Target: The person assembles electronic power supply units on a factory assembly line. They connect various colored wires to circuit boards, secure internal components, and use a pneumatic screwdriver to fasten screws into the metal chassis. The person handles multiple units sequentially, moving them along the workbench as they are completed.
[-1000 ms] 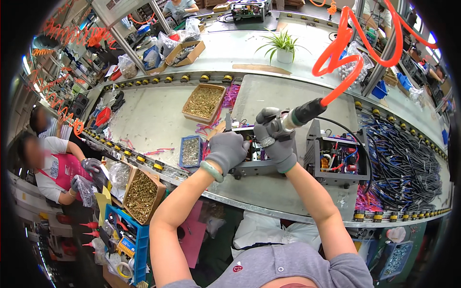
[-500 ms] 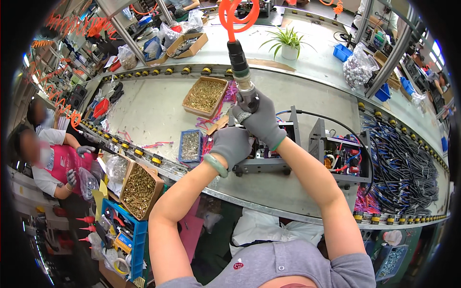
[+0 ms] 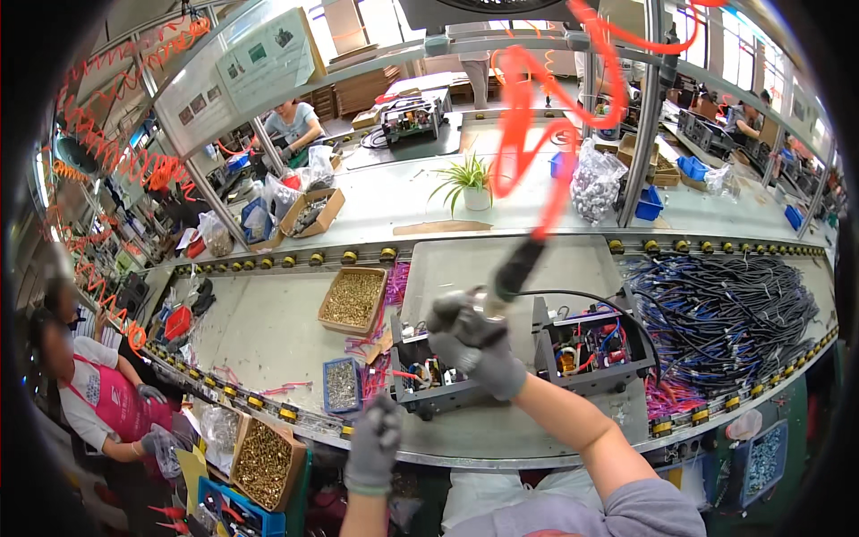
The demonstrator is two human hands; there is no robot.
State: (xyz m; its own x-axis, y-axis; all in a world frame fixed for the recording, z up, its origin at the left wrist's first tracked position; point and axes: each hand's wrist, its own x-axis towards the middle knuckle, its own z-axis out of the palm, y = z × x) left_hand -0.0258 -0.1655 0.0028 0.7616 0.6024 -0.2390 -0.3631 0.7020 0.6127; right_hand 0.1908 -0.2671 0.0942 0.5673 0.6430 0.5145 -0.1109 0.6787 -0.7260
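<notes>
Case (image 3: 445,395) loses its steadying left hand (image 3: 374,443), now withdrawn, curled, contents unclear; right hand (image 3: 479,345) grips an air tool (image 3: 517,268).

Left hand (image 3: 374,443) off the chassis (image 3: 447,396), now by the bench's front edge (image 3: 501,460); air tool (image 3: 519,268) aslant, no longer upright
</notes>
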